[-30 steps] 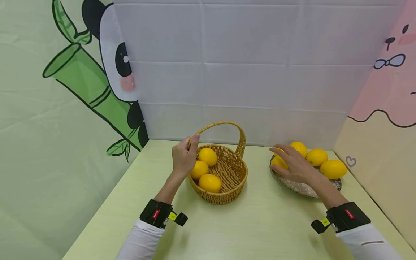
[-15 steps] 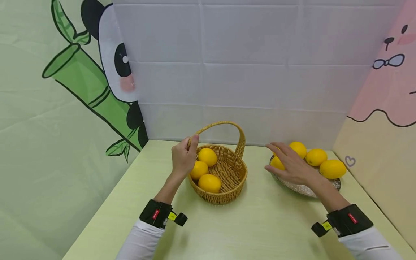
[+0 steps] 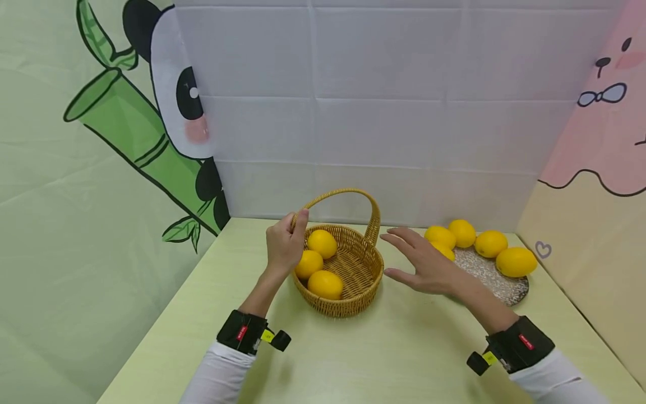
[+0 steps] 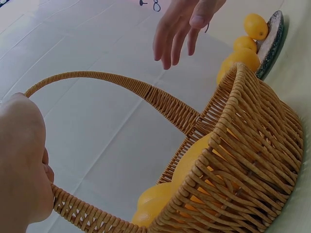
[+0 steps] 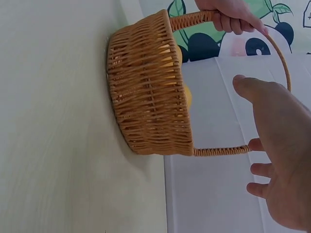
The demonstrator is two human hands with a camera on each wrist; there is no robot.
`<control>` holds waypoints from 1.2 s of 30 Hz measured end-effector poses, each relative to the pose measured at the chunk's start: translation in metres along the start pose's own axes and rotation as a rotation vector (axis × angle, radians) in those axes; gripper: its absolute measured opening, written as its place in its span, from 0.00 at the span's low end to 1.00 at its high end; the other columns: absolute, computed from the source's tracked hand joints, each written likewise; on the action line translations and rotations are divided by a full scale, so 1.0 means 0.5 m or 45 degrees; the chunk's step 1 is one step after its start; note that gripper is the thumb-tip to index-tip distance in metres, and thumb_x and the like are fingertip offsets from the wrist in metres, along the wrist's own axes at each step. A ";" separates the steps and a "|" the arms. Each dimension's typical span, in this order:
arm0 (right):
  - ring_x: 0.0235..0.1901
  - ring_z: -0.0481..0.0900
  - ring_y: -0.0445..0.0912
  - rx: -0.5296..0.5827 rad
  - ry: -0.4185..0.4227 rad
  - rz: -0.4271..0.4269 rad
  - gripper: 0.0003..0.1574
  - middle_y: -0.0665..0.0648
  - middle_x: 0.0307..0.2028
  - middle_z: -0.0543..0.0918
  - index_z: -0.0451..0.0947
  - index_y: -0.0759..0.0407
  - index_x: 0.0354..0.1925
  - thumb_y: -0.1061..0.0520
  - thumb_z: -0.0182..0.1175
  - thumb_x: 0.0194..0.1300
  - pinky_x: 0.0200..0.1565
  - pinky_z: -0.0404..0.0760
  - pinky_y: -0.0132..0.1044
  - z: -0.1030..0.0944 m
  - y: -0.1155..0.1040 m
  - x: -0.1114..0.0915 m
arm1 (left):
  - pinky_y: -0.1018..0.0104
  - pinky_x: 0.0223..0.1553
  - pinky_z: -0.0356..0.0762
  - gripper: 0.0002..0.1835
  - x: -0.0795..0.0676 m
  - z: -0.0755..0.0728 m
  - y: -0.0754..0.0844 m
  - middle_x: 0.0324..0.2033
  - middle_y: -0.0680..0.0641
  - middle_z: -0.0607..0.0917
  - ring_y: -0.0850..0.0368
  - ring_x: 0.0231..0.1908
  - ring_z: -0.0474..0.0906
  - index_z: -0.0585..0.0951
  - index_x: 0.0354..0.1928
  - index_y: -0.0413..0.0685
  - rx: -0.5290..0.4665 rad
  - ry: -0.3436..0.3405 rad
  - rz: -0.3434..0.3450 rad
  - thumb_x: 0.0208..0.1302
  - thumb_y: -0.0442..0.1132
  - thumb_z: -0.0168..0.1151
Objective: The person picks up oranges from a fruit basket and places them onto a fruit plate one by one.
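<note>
Your left hand point(image 3: 286, 241) grips the left side of the handle point(image 3: 374, 221) of the wicker basket point(image 3: 343, 307), its fingers curled round the woven band and the thumb lying up along it. The basket stands upright on the pale table point(image 3: 393, 353), and three yellow lemons point(image 3: 325, 285) lie together in its left half, with the woven bottom showing to their right. Your right hand point(image 3: 426, 262) is just to the right of the basket, near the foot of the handle on that side — fingers and thumb spread apart, nothing between them. The left wrist view shows a gap between those fingertips and the basket, so your two hands are well apart from each other.

Farther right of the basket, past your right hand, is a speckled plate point(image 3: 484, 272). Five more lemons point(image 3: 517, 262) show there, ranged along the plate's far and side edges; your right hand and forearm hide part of its near left side.

Black straps point(image 3: 242, 332) with small cameras point(image 3: 281, 340) circle both your wrists, above white sleeves point(image 3: 217, 373). Behind the basket hangs a creased whitish sheet point(image 3: 378, 123) — to the left of the basket the backdrop carries a panda point(image 3: 171, 106) and green bamboo point(image 3: 123, 120).
</note>
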State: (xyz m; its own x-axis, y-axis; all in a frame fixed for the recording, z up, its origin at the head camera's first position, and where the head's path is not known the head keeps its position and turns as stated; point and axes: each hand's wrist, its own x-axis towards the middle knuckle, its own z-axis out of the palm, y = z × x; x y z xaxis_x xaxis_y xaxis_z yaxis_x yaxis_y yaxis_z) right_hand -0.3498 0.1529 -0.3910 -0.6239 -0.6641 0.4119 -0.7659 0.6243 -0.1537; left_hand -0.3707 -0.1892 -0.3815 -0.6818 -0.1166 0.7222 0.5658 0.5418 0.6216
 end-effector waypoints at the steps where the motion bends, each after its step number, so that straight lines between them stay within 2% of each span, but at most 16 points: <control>1: 0.71 0.60 0.57 0.006 -0.010 -0.011 0.48 0.64 0.73 0.64 0.63 0.55 0.77 0.37 0.65 0.69 0.64 0.67 0.64 0.003 -0.006 0.006 | 0.70 0.13 0.46 0.31 0.000 0.000 0.000 0.10 0.50 0.60 0.54 0.10 0.53 0.62 0.16 0.50 0.000 0.001 0.001 0.80 0.53 0.52; 6: 0.72 0.59 0.56 0.031 -0.075 -0.071 0.47 0.61 0.74 0.63 0.61 0.51 0.78 0.35 0.62 0.71 0.66 0.66 0.62 0.019 -0.035 0.038 | 0.71 0.13 0.46 0.31 0.000 0.003 -0.001 0.10 0.50 0.60 0.55 0.10 0.54 0.62 0.16 0.50 0.002 0.006 0.010 0.79 0.53 0.52; 13: 0.74 0.54 0.51 0.051 -0.163 -0.097 0.46 0.56 0.76 0.60 0.60 0.47 0.79 0.31 0.56 0.73 0.70 0.62 0.58 0.057 -0.064 0.076 | 0.71 0.13 0.47 0.30 0.001 0.007 -0.001 0.10 0.49 0.60 0.54 0.10 0.54 0.61 0.16 0.50 -0.008 0.008 0.010 0.79 0.52 0.52; 22: 0.72 0.58 0.50 0.045 -0.228 -0.195 0.45 0.59 0.73 0.64 0.62 0.52 0.78 0.32 0.54 0.75 0.69 0.64 0.55 0.103 -0.085 0.114 | 0.71 0.13 0.47 0.31 -0.001 0.012 -0.002 0.10 0.50 0.60 0.54 0.09 0.53 0.61 0.16 0.50 0.008 0.005 0.013 0.80 0.53 0.52; 32: 0.70 0.64 0.49 0.055 -0.439 -0.098 0.44 0.54 0.73 0.67 0.64 0.49 0.78 0.29 0.52 0.75 0.69 0.66 0.51 0.125 -0.122 0.157 | 0.71 0.12 0.47 0.31 -0.002 0.012 -0.005 0.10 0.50 0.62 0.55 0.09 0.55 0.62 0.16 0.50 0.014 -0.015 0.002 0.80 0.54 0.51; 36: 0.70 0.64 0.52 0.047 -0.515 -0.071 0.42 0.56 0.73 0.67 0.65 0.48 0.77 0.30 0.51 0.76 0.69 0.67 0.52 0.137 -0.130 0.169 | 0.71 0.12 0.47 0.31 -0.002 0.012 -0.005 0.10 0.50 0.62 0.55 0.09 0.55 0.62 0.16 0.50 0.011 -0.019 -0.003 0.80 0.54 0.51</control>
State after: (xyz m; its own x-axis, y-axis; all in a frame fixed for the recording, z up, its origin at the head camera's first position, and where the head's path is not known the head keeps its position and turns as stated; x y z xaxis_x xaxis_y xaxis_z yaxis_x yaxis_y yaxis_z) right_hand -0.3633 0.0280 -0.4077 -0.5862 -0.8094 0.0352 -0.8008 0.5723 -0.1763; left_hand -0.3742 -0.1856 -0.3856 -0.6901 -0.1057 0.7160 0.5600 0.5487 0.6208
